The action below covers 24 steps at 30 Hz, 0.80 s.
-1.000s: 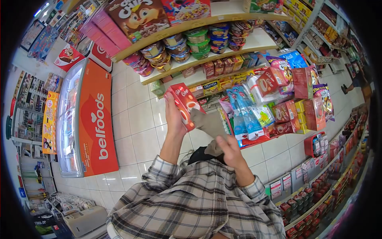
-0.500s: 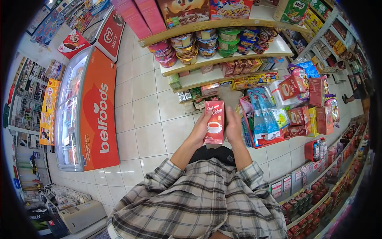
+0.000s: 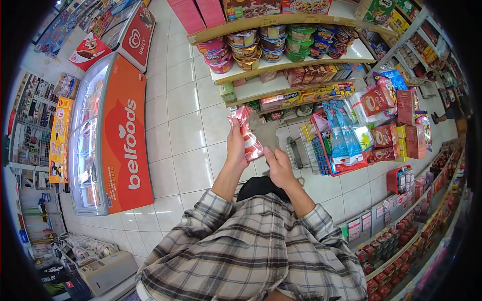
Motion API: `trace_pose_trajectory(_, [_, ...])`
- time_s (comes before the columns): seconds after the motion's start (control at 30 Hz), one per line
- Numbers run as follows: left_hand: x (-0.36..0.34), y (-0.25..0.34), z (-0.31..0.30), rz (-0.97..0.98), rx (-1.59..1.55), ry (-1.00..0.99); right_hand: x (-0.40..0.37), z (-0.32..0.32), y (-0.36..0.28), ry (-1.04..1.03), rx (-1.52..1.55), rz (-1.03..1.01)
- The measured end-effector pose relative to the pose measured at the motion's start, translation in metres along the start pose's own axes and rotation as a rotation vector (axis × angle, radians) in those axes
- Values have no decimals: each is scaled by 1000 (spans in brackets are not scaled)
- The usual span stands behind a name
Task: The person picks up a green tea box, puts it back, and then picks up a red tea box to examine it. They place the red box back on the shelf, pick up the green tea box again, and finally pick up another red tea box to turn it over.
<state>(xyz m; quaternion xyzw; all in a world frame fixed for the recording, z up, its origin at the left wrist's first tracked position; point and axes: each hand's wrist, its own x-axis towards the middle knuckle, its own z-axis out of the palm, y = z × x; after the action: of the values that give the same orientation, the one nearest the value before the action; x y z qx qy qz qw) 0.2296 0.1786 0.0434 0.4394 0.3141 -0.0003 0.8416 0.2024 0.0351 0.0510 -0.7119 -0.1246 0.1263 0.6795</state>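
Observation:
My left hand (image 3: 235,149) is closed along the left side of a red "Teh Celup" tea box (image 3: 251,144), which is tilted with its glossy side up. A grey cloth (image 3: 265,131) lies against the box's right side and upper part, covering some of it. The lower end of that cloth is pinched in my right hand (image 3: 281,169), just right of the box. Both hands are in front of my body, above the tiled floor. To their right stands a basket (image 3: 322,156) heaped with blue packets (image 3: 341,133) and more red tea boxes (image 3: 385,136).
Ahead, a shelf (image 3: 241,76) carries instant noodle cups (image 3: 300,42) and boxed goods. An orange "belfoods" freezer (image 3: 131,145) stands on the left. Shelving with jars and packs (image 3: 391,261) curves along the right, near a small red basket (image 3: 399,179).
The tea box has gone from upright and facing me to tilted, a little to the left. My right hand has moved lower, and more of the grey cloth now shows over the box.

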Motion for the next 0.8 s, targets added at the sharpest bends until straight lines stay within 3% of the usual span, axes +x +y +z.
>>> trace_pose_trajectory(0.13, [5,9,5,8,-68,-62,-23,-26,-10,-120,151,271])
trace_pose_trajectory(0.2, [14,9,5,-48,-156,-192,-36,-39,15,114,531,276])
trace_pose_trajectory(0.27, [25,4,4,-107,-265,-358,-33,-50,-11,261,945,251])
trace_pose_trajectory(0.3, [26,2,8,-135,-319,-441,-29,-58,-17,293,968,222])
trace_pose_trajectory(0.33, [21,2,20,-226,-373,-357,-25,-67,-20,327,992,191])
trace_pose_trajectory(0.37, [23,-7,22,-268,-400,-450,-22,-76,-23,364,1017,159])
trace_pose_trajectory(0.43, [24,-24,26,-354,-446,-637,-11,-87,-20,453,866,171])
trace_pose_trajectory(0.5, [9,-41,42,-322,-368,-712,2,-96,0,539,604,153])
trace_pose_trajectory(0.53, [-1,-46,54,-322,-228,-643,9,-95,-3,570,482,96])
trace_pose_trajectory(0.57, [-11,-52,68,-320,-91,-570,15,-100,0,503,426,93])
trace_pose_trajectory(0.6, [-29,-53,95,-197,-31,-382,19,-104,8,434,371,92])
trace_pose_trajectory(0.63, [-35,-57,101,-226,-13,-330,22,-107,3,365,317,90])
trace_pose_trajectory(0.77, [-28,-70,95,-251,-6,-359,11,-114,14,218,292,-12])
trace_pose_trajectory(0.8, [-30,-73,101,-199,15,-271,4,-120,14,157,102,51])
